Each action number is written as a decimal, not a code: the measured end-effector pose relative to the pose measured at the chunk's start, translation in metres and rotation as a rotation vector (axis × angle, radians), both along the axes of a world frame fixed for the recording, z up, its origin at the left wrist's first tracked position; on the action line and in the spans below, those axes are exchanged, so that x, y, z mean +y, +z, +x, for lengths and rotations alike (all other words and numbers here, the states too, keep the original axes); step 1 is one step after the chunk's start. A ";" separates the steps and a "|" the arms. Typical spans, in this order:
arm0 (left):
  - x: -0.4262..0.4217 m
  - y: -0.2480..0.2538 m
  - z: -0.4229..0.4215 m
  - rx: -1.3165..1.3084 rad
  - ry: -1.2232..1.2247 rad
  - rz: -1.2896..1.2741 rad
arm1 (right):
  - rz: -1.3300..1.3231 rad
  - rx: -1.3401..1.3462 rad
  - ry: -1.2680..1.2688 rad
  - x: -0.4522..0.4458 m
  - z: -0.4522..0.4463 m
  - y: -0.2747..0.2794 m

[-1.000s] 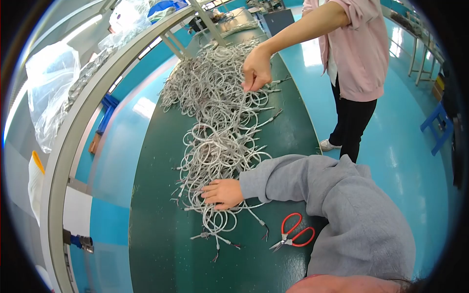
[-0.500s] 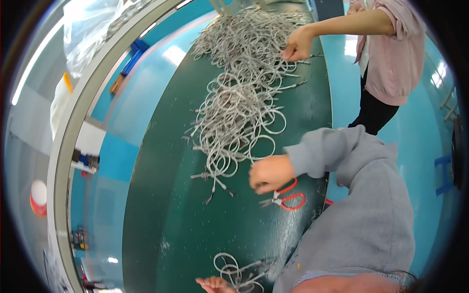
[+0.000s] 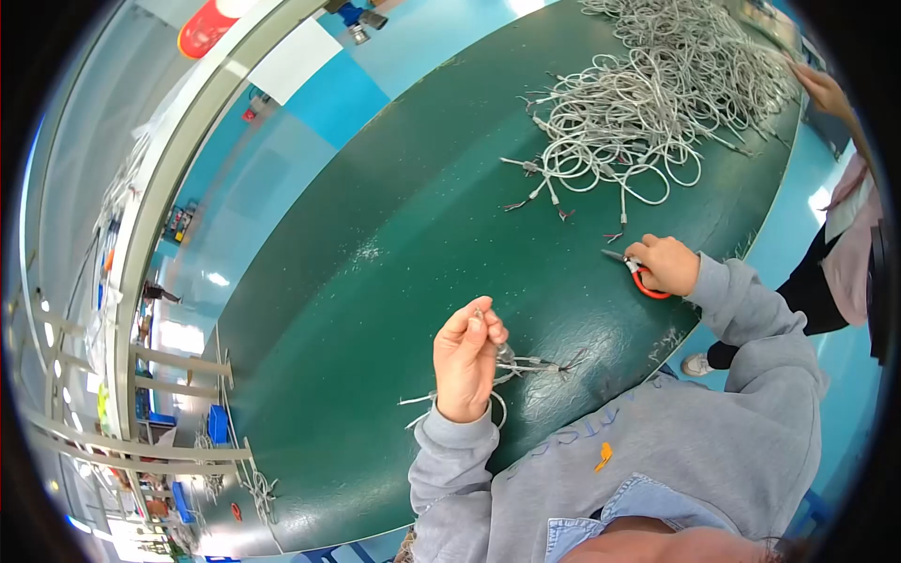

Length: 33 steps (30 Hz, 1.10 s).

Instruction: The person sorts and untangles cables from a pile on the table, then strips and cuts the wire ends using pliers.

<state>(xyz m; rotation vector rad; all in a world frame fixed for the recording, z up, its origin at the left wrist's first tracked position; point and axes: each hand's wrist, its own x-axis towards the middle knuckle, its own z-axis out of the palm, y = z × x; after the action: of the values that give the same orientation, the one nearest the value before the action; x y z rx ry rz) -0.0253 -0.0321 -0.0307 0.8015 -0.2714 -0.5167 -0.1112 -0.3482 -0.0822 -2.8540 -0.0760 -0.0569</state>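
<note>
My left hand (image 3: 464, 364) is closed, palm up, thumb against the forefinger with a small greyish tip between them that I cannot make out. Behind its fingers and wrist, a few grey cables (image 3: 535, 365) with bare wire ends lie on the green table, partly hidden. Farther right, my right hand (image 3: 666, 265) is wrapped round the red handles of a pair of scissors (image 3: 650, 284). The grey blades point left, close over the tabletop. Past the scissors, a large tangled pile of grey cables (image 3: 648, 113) covers the far end.
A co-worker in a pink top (image 3: 849, 211) stands at the right edge, a hand (image 3: 821, 89) by the pile. White specks (image 3: 366, 251) dot the green tabletop (image 3: 413, 225). A pale frame rail (image 3: 178, 159) runs along the left, and a few cables (image 3: 260, 488) hang at the table's lower left.
The view has swung, so the pile now sits upper right. My right hand has closed on the scissors. My left hand, open before beside the loose cables, is now raised and pinched.
</note>
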 end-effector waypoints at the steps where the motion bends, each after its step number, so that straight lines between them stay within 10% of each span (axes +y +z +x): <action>1: 0.001 0.000 0.001 -0.003 0.005 -0.003 | -0.003 -0.003 0.005 0.001 0.003 0.004; 10: 0.002 0.001 0.002 -0.056 0.040 0.017 | 1.195 0.071 0.228 0.057 0.055 0.073; 18: 0.008 0.004 0.008 -0.052 0.157 0.011 | 1.459 0.206 0.397 0.125 0.096 0.101; 23: 0.012 0.003 0.017 -0.014 0.179 0.040 | 1.480 0.255 0.485 0.136 0.109 0.103; 33: 0.037 0.022 0.022 0.078 0.410 -0.039 | 0.617 -0.244 0.464 0.129 0.099 0.070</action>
<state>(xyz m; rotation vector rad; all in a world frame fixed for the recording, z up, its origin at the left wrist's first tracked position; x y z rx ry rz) -0.0036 0.0053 -0.0091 0.7722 -0.0404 -0.1558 -0.0121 -0.2195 -0.0127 -2.1419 -0.6447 -0.2778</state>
